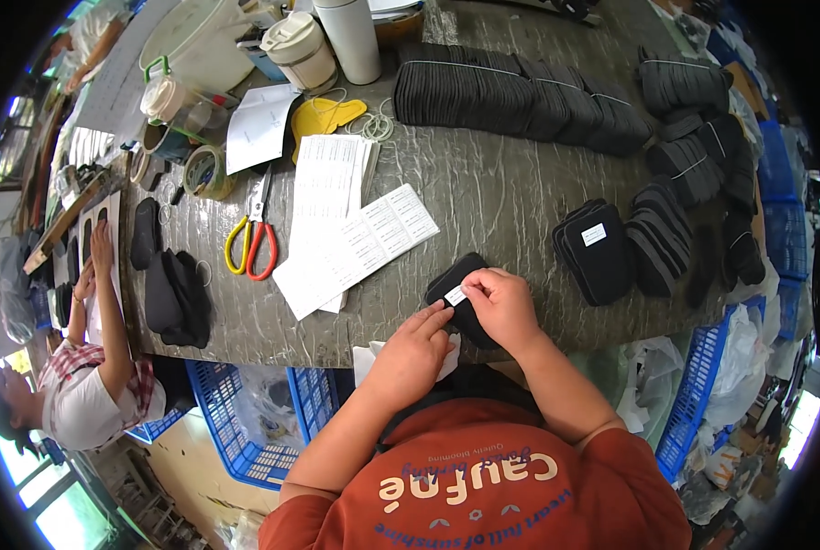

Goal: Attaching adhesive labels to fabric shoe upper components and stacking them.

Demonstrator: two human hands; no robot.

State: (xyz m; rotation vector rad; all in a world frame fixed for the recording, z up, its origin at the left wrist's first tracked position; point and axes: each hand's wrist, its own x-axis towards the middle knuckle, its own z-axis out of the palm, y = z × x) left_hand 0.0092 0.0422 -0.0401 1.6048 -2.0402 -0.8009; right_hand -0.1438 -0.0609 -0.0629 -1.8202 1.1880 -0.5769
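A black flat pad (465, 266) with rounded corners lies at the near table edge, between my hands. On it sits a small white label (456, 295), with my right hand (506, 310) pinching its edge between thumb and fingers. My left hand (412, 356) is closed, its fingertips touching the pad beside the label. White paper (364, 359) shows on both sides of the left hand and appears gripped under its fingers; the palm hides most of it. To the right stands a short stack of black pads (591, 261), the top one bearing a white label.
Label sheets (364, 238) and red-and-yellow scissors (256, 234) lie left of the pad. Bundled black pads (520, 96) line the back; more pads (662, 229) are at right. Cups and jars (300, 55) crowd the back left. A co-worker (98, 367) works at far left. Blue crates (245, 422) stand below.
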